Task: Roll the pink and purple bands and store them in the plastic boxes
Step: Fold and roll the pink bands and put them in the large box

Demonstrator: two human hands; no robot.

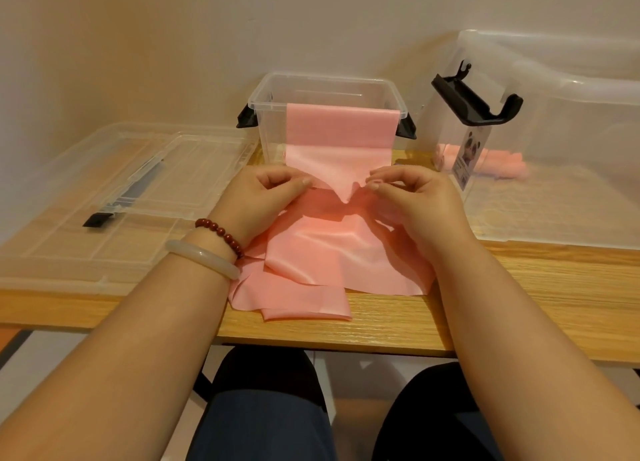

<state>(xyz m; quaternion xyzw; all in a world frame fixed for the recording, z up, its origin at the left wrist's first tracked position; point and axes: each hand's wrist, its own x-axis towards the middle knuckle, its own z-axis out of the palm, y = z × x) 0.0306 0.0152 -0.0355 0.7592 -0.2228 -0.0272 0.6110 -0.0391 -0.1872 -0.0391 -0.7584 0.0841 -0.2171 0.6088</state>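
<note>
A long pink band (332, 252) hangs over the front rim of a small clear plastic box (270, 93) with black latches and spreads in loose folds on the wooden table. My left hand (266, 197) pinches the band's edge on the left. My right hand (412, 197) pinches the same edge on the right, and the edge sags between them. Several rolled pink bands (502, 164) lie inside a big clear box (571, 142) at the right. No purple band is visible.
A clear lid (114, 197) with a black latch lies flat on the left of the table (519, 287). Another clear lid with a black handle (478, 104) leans upright against the big box. The wall stands close behind. My knees are under the table's front edge.
</note>
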